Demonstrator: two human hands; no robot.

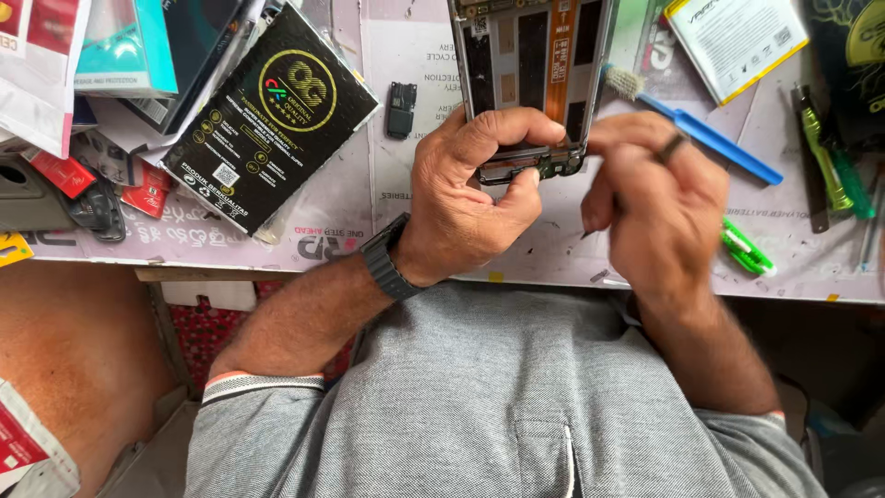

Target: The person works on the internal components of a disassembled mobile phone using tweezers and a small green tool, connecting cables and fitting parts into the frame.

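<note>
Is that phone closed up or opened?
Opened. The phone lies with its back cover off, showing bare boards and an orange ribbon cable inside the frame. The left hand grips its lower end.

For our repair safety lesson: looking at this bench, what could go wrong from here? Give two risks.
1. The left hand pinches only the bottom edge of the opened phone; that grip could slip and stress the exposed orange ribbon cable.
2. The right hand works a thin tool near the bare circuit board; a slip might scratch it. Clutter nearby, like the blue-handled brush, could get knocked.
</note>
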